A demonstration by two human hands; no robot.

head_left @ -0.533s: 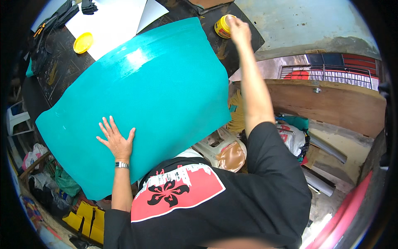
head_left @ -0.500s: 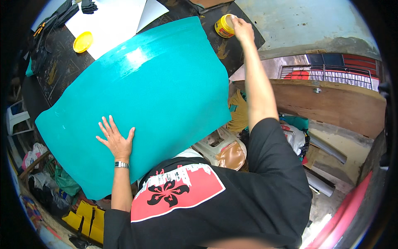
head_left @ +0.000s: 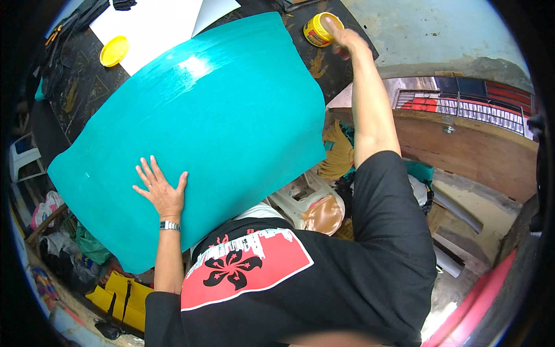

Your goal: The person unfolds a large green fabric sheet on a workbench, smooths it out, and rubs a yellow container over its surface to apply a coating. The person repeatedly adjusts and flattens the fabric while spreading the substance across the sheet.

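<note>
A large teal sheet [head_left: 219, 121] lies spread over a dark table [head_left: 81, 92], its near edge hanging past the table. My left hand [head_left: 159, 191] rests flat on the sheet's near left part, fingers spread, a watch on the wrist. My right hand [head_left: 341, 37] is stretched to the far right corner, fingers dipped into the top of a small yellow tin [head_left: 318, 30] standing on the table beside the sheet. What the fingers hold inside the tin is hidden.
A yellow lid [head_left: 114, 51] lies on the table at the far left beside a white sheet [head_left: 156, 29]. Dark tools sit at the table's far left edge. Below the table are a white plastic chair [head_left: 300, 199], bags and yellow objects [head_left: 121, 292].
My right hand has stayed at the yellow tin, shifting slightly over its top. The left hand has kept its place on the teal sheet.
</note>
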